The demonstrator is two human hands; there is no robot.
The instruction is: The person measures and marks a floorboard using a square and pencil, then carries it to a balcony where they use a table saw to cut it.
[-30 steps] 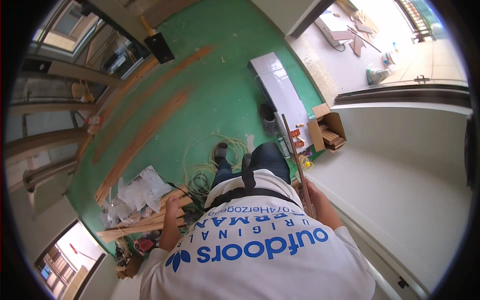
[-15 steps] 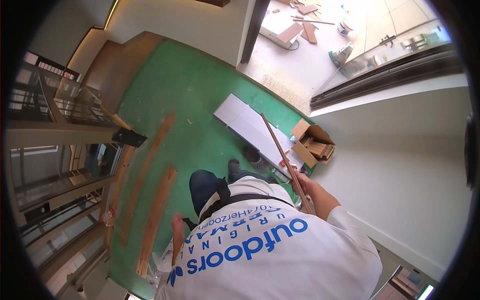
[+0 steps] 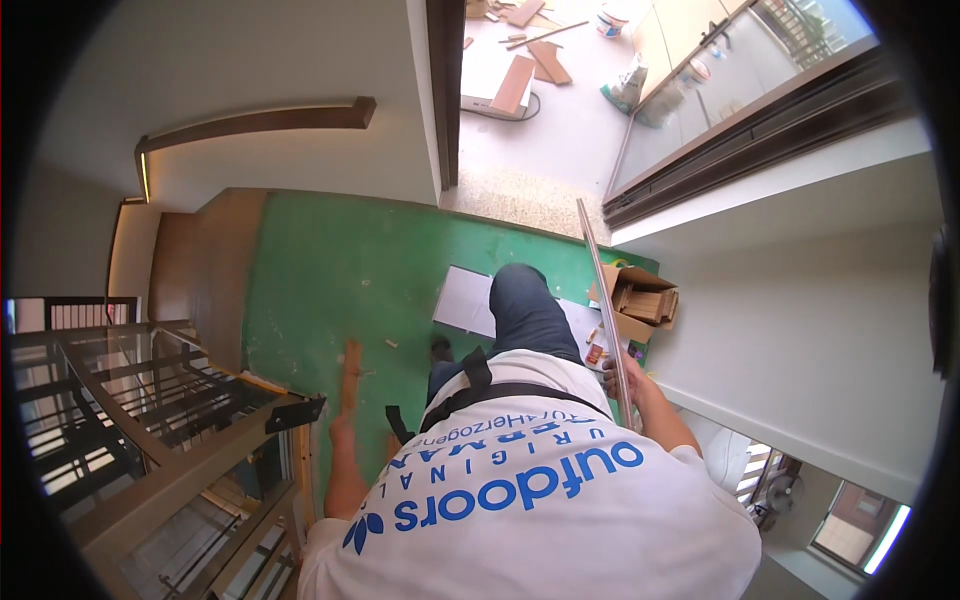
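Note:
My right hand (image 3: 636,384) is closed round a long, thin brown trim strip (image 3: 602,275). The strip slants up past the open cardboard box and points toward the doorway. My left arm reaches down on the other side, and my left hand (image 3: 342,432) is over the green floor beside the end of a narrow wooden plank (image 3: 350,385). Its fingers are too small and blurred to show whether they touch the plank. A white panel (image 3: 465,302) lies on the floor, partly hidden behind my raised leg.
An open cardboard box (image 3: 640,328) holding several wooden pieces stands by the right wall. Glass-and-metal stair railing (image 3: 190,450) runs along the left. Beyond the doorway lie loose brown boards (image 3: 548,62), a bucket (image 3: 611,20) and a bag (image 3: 624,88).
I have turned and stepped, so my leg now covers part of the white panel. The strip has stayed in my right hand and stands more upright. My left arm has reached further out.

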